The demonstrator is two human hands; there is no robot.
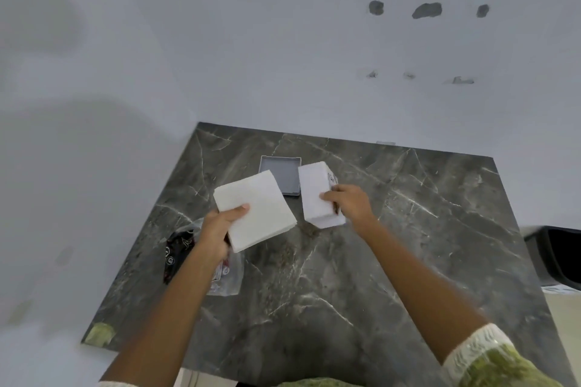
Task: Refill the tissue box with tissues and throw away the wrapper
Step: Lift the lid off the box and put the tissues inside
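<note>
Nearest, on the dark marble table point(345, 308), the clear plastic wrapper point(224, 280) lies crumpled just under the left hand point(220, 226), which is closed on the near corner of a white tissue stack point(256, 210), thumb on top, held flat above the table with its long axis running from near right to far left. Beyond, the right hand point(349, 201) grips the white tissue box point(317, 195), its long axis pointing away, tilted slightly left. Farthest, the grey lid point(281, 174) lies open side up, between stack and box.

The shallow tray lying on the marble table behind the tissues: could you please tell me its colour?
The shallow tray is plain grey, seen best in the head view.
</note>
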